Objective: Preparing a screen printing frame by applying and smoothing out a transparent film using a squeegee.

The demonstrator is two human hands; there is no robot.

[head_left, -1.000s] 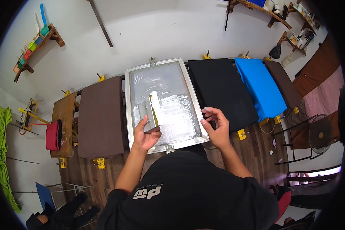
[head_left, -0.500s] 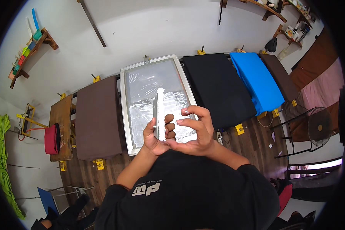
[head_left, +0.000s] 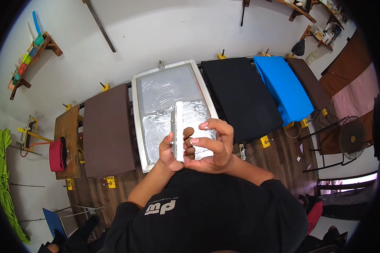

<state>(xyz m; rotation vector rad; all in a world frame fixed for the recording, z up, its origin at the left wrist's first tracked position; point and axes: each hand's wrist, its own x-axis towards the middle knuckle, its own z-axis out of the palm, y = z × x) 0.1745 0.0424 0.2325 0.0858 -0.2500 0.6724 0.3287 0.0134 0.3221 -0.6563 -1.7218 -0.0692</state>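
A long, narrow metal squeegee bar [head_left: 179, 126] stands on end in front of my chest, above a silvery printing screen in a pale frame [head_left: 138, 126]. My left hand [head_left: 168, 152] grips the bar's lower part from the left. My right hand [head_left: 213, 145] wraps over the left hand's fingers and touches the same lower end from the right. The screen lies on a row of cloth-covered boards.
A brown board [head_left: 107, 126] lies left of the screen; black [head_left: 236, 92], blue [head_left: 285, 86] and dark brown [head_left: 310, 82] boards lie to its right. A red bag [head_left: 56, 154] sits on a wooden board at far left. A fan [head_left: 352, 137] stands right. Wall shelves hang above.
My hands came together: the right hand left the screen's frame edge and joined the left on the bar, which was raised upright closer to my chest.
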